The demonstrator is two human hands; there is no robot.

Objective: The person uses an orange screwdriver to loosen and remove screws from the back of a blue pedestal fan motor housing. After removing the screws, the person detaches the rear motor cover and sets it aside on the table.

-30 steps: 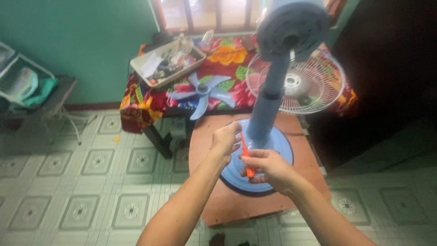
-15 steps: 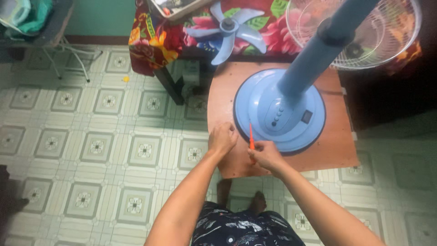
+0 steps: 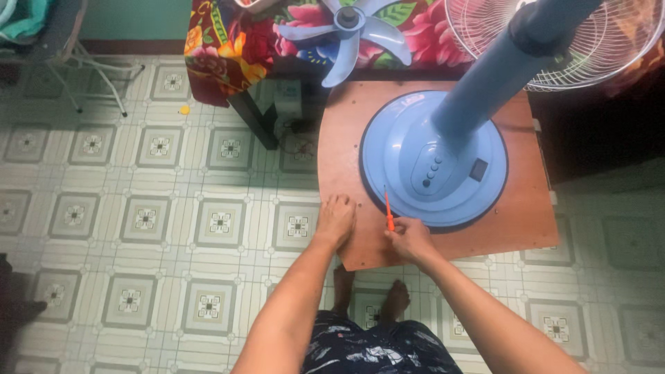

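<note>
Orange, thin plastic-handled screwdriver (image 3: 389, 211) sits pinched in the right hand (image 3: 410, 239) at lower centre, tip near the smooth round blue plastic fan base (image 3: 415, 149). It could slip and scratch that glossy rim. The left hand (image 3: 336, 218) lies curled, apparently empty, on the brown wooden board (image 3: 526, 215).
</note>
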